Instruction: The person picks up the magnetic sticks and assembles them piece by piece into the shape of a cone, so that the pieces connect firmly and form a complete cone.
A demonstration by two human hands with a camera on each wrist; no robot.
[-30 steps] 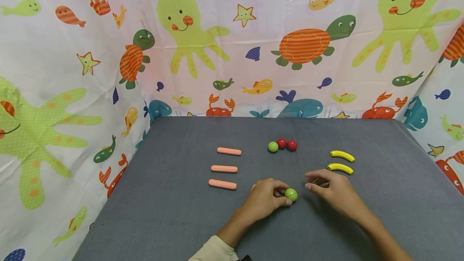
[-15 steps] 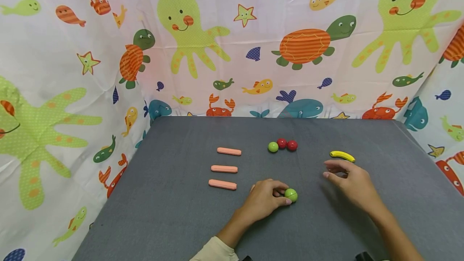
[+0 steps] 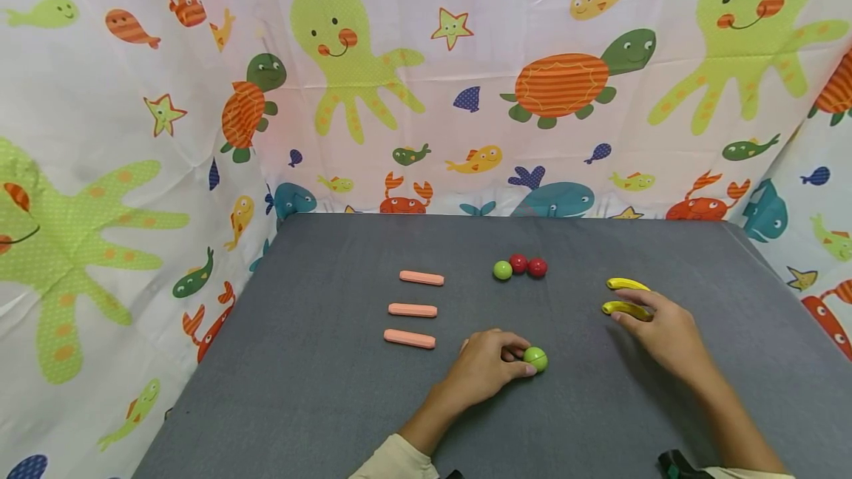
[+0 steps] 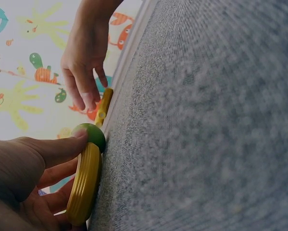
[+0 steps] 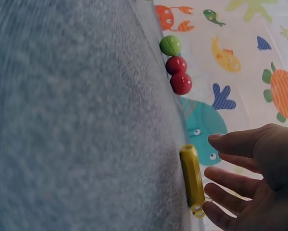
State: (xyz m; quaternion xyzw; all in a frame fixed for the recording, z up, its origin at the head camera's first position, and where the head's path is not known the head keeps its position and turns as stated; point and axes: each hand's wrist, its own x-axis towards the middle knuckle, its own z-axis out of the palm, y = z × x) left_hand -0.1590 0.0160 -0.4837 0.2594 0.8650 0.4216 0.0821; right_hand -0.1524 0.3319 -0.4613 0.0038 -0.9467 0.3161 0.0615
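Cream sleeve (image 3: 397, 458) cloth covers the left forearm at the near edge of the view, and a black device (image 3: 677, 466) sits by the right wrist. On the grey surface (image 3: 319, 405), the left hand (image 3: 489, 369) pinches a green ball (image 3: 535, 361), its thumb on the near side and its fingers curled toward the far side; a thin dark line crosses the ball. The left wrist view also shows a ribbed toy banana (image 4: 86, 183) under this hand, next to the ball and in front of the lower fingers; whether the hand grips it as well, I cannot tell.

Farther off lies the lowest of three salmon-pink sticks, the nearest stick (image 3: 409, 338). To its right, the right hand (image 3: 668, 331) reaches over the nearer toy banana (image 3: 624, 309). Its fingers are spread and loosely bent, thumb well apart from them, with nothing in their grasp; the thumb and index finger stand either side of the banana in the head view. Whether a fingertip brushes it is unclear.

About level with that banana, far to the left, is the middle stick (image 3: 413, 310). Behind are the farther toy banana (image 3: 626, 284), partly covered by the right hand, and the farthest stick (image 3: 421, 278). Beyond them, a second green ball (image 3: 502, 270) and two red balls (image 3: 537, 267) sit clustered. A white curtain (image 3: 452, 65) printed with sea animals rises behind the surface.
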